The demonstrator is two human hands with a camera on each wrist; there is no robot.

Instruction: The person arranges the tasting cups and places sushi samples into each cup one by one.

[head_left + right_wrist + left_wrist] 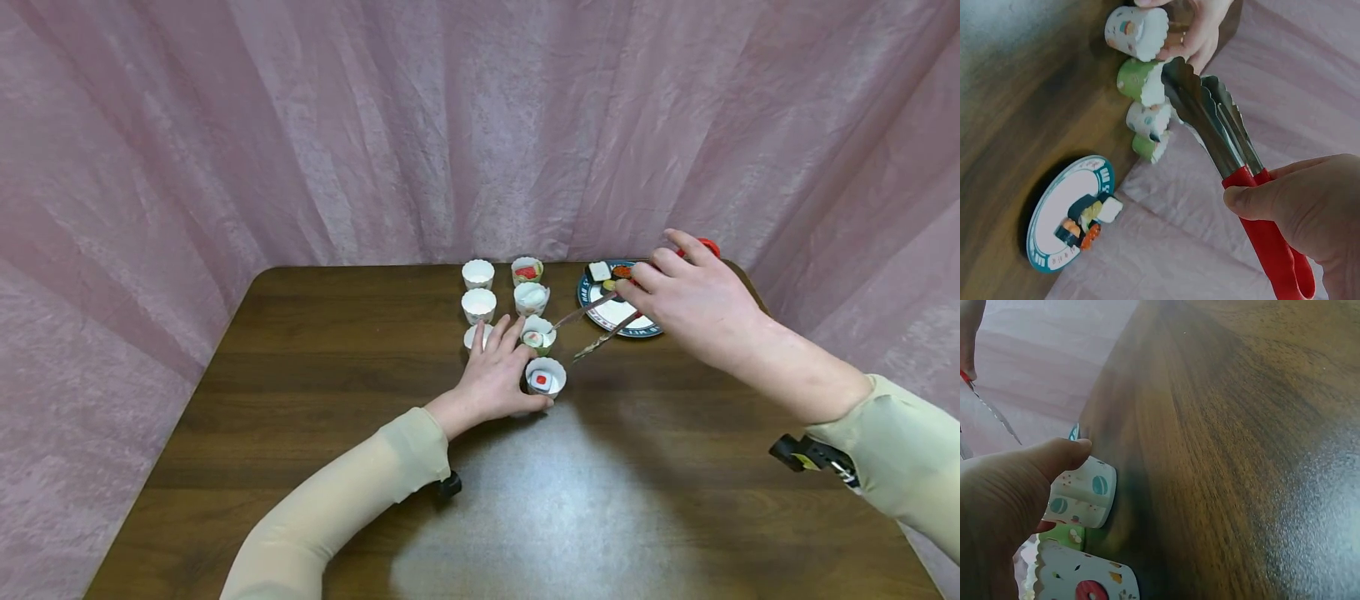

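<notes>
Head view: a person's left hand (491, 383) and right hand (697, 304) are working over a dark brown wooden table (300, 375).
Left hand: thumb and forefinger are gripping a white, printed paper cup (1129, 42), which is holding a white block with a red centre (541, 381).
Right hand: fingers are grasping silver metal tongs with red handles (1239, 180); the tips are hanging slightly apart, nothing visibly pinched between them.
Just beyond the gripped cup: a green paper cup (1130, 80) is standing near the tong tips and holding a pale, round sushi piece (533, 339); whether the tongs are touching it, I cannot tell.
Farther beyond the left hand: two more cups are holding a white piece (532, 297) and a red piece (527, 272).
Beside the right hand's fingers: a round white plate with a blue, lettered rim (1050, 215) is bearing several small sushi pieces.
Progress: the right-hand row of four cups seems finished, each carrying something; two white cups beyond the left hand's fingertips are showing no piece, a third is partly hidden, and the plate's pieces seem to be remaining.
</notes>
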